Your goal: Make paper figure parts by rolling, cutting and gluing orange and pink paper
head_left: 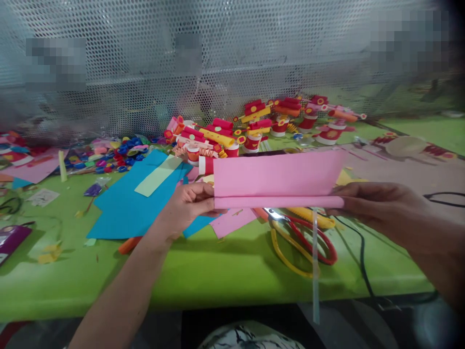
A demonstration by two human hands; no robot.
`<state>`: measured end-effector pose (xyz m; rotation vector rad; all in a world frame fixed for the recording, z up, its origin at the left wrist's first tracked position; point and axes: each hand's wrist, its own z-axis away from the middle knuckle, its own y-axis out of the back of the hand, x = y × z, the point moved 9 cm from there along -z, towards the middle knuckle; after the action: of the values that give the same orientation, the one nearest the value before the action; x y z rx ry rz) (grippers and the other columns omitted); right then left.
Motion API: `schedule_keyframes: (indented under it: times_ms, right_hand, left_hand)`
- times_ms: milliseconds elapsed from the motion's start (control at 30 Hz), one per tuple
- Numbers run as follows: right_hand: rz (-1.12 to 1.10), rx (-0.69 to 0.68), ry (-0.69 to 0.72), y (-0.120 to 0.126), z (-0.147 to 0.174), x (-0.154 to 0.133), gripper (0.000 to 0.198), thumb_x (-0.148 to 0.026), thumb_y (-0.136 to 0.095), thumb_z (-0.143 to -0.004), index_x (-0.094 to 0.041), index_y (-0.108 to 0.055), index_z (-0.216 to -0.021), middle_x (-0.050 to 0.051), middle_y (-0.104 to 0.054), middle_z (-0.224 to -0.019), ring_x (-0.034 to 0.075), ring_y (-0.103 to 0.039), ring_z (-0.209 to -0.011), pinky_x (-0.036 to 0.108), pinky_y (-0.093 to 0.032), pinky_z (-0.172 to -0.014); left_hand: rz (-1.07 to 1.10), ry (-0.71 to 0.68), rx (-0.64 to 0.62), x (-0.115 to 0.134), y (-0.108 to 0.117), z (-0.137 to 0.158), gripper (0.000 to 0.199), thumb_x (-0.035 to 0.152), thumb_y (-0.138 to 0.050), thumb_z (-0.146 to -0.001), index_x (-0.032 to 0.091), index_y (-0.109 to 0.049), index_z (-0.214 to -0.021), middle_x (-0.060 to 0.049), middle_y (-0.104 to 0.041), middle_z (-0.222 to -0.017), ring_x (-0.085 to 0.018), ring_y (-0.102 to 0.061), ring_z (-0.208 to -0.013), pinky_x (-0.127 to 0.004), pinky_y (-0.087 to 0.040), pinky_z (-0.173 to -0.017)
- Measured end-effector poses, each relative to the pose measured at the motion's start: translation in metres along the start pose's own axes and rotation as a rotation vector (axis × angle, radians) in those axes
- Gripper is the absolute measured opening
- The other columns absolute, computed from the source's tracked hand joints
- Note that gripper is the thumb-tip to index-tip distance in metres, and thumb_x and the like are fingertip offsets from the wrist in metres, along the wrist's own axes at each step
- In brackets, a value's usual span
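Held up above the table is a pink sheet of paper (pixel 272 174), its lower edge rolled into a narrow tube. My left hand (pixel 191 203) pinches the left end of the roll, thumb below and fingers behind. At the other end, my right hand (pixel 378 208) grips the roll between thumb and fingers. Below the paper lie scissors (pixel 290 230) with one red and one yellow handle. A translucent glue stick (pixel 316 271) hangs down past the scissors, its upper end hidden by the roll. A yellow tool (pixel 319 218) is partly covered behind them.
Blue paper sheets (pixel 127 203) with a pale green strip (pixel 160 174) lie left. Several red-and-yellow paper models on cups (pixel 252 140) stand at the back, before a perforated metal panel (pixel 225 63). Colourful caps (pixel 127 152) are heaped behind the blue paper. A black cable (pixel 363 257) crosses the right side.
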<state>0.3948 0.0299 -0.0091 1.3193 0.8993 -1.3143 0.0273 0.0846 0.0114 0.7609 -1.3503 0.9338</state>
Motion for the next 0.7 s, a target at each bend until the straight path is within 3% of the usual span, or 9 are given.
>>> schedule_keyframes:
  times_ms: [467, 600, 700]
  right_hand:
    - [-0.082, 0.003, 0.01, -0.017, 0.007, -0.011, 0.038, -0.044, -0.102, -0.051, -0.019, -0.081, -0.071, 0.006, -0.079, -0.073, 0.014, -0.074, -0.065, 0.017, -0.062, -0.066]
    - [-0.112, -0.025, 0.022, -0.023, 0.009, -0.018, 0.035, -0.035, -0.102, -0.052, -0.02, -0.077, -0.071, 0.001, -0.076, -0.068, 0.011, -0.072, -0.061, 0.015, -0.06, -0.061]
    - [-0.151, -0.054, 0.042, -0.027, 0.012, -0.025, 0.039, -0.028, -0.101, -0.055, -0.024, -0.073, -0.081, -0.003, -0.074, -0.07, 0.011, -0.071, -0.062, 0.017, -0.061, -0.062]
  left_hand:
    - [0.04, 0.061, 0.047, -0.011, 0.009, -0.002, 0.023, 0.037, -0.09, -0.071, 0.03, -0.082, -0.091, -0.001, -0.083, -0.093, -0.023, -0.078, -0.079, -0.038, -0.066, -0.082]
    - [0.042, 0.063, 0.05, -0.01, 0.009, -0.001, 0.028, 0.036, -0.09, -0.07, 0.024, -0.081, -0.094, -0.004, -0.083, -0.093, -0.025, -0.078, -0.08, -0.039, -0.066, -0.081]
    - [0.068, 0.07, 0.03, -0.01, 0.008, -0.001, 0.029, 0.033, -0.089, -0.072, 0.021, -0.08, -0.097, -0.005, -0.083, -0.092, -0.026, -0.078, -0.082, -0.038, -0.065, -0.081]
